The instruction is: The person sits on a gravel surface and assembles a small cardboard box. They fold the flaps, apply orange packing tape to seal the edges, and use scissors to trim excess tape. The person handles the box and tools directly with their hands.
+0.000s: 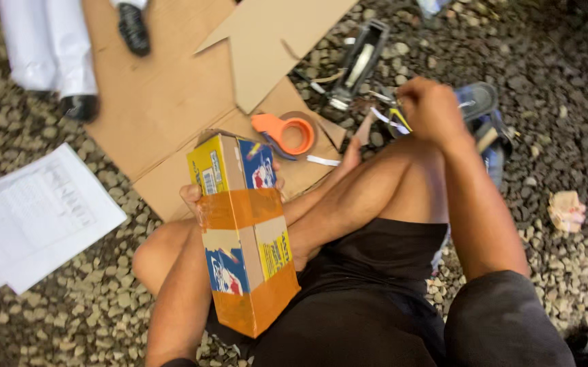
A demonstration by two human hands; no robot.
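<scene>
At the far left a stack of white printed paper sheets (32, 221) lies on the gravel floor (566, 88). Above it, at the top left, stand another person's white trouser legs (48, 44) and black shoes (80, 107), one shoe on the gravel and the other on a flattened brown cardboard sheet (161, 102) that spreads across the upper middle of the view.

Near the centre the left hand (195, 198) grasps a tall cardboard box (243, 234), fingers wrapped around its far side so that only fingertips show at both edges. The box is yellow, blue and red, bound with wide bands of brown packing tape around its middle and lower end, and it stands tilted over the person's bare left knee (154, 255), above the lap in black shorts (362, 299).

Just beyond the box, on the cardboard sheet, rests an orange tape dispenser (286, 132) with a roll of brown tape. Further up and to the right a black tape gun (360, 62) lies on the gravel among scraps of tape backing.

The right hand (430, 109) is clenched, reaching forward over the raised right knee, pinching what looks like a thin white and yellow strip (392, 122); what exactly it grips I cannot tell. Beside it lies a dark sandal (488, 115). At the far right sits a crumpled wad of paper (567, 211).
</scene>
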